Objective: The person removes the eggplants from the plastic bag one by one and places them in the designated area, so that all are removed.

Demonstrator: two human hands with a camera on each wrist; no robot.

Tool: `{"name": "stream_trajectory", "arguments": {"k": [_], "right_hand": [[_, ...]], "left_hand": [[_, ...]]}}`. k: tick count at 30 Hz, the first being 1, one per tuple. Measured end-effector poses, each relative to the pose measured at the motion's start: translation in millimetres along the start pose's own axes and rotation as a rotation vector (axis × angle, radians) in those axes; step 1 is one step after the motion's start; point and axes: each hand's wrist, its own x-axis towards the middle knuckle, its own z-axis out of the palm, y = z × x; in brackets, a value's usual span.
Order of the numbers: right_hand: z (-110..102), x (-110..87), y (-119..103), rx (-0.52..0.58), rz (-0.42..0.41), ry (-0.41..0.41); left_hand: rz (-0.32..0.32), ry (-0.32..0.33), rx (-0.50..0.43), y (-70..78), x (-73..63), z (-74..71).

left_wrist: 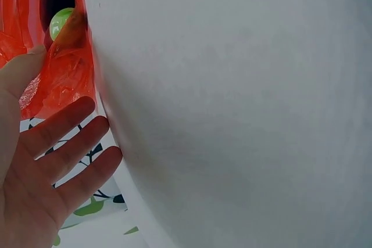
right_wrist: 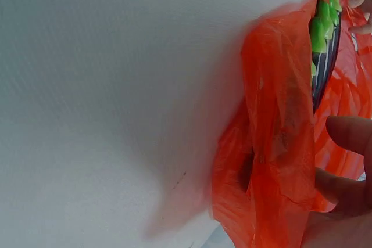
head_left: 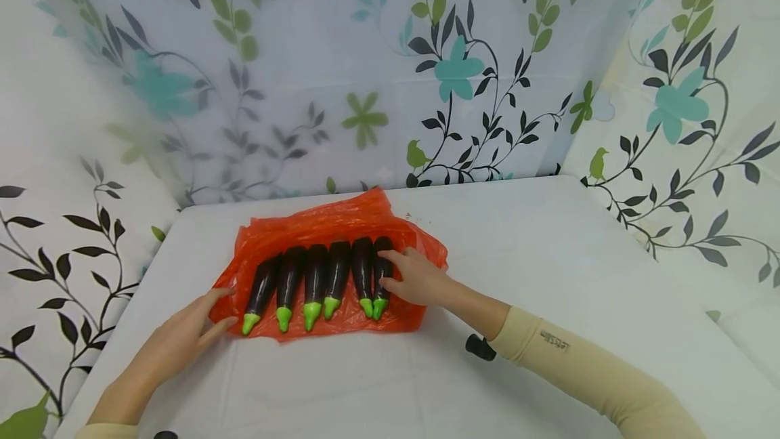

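A thin red plastic bag [head_left: 317,222] lies spread open on the white table. Several dark purple eggplants [head_left: 291,280] rest in it side by side, their green stem ends toward the person. My left hand [head_left: 183,334] is at the bag's left end with fingers spread; in the left wrist view its thumb touches the red plastic beside a green eggplant end [left_wrist: 61,24]. At the bag's right side, my right hand [head_left: 420,278] has its finger and thumb apart, overlapping the rightmost eggplant [head_left: 383,266]. Red plastic [right_wrist: 279,114] stands up beside the right hand in its wrist view.
The white table [head_left: 518,242] extends around the bag. A small black object [head_left: 480,347] lies under the right forearm, and another dark one [head_left: 166,435] shows at the bottom edge. Leaf-patterned curtains [head_left: 365,39] enclose the back and sides.
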Motion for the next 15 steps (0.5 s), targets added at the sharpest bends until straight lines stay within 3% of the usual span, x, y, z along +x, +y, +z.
{"name": "stream_trajectory", "arguments": {"k": [15], "right_hand": [[7.7,4.0,2.9,-0.092,0.009,-0.091]], "left_hand": [[-0.017,-0.029,0.020,2.0,2.2,-0.2]]}}
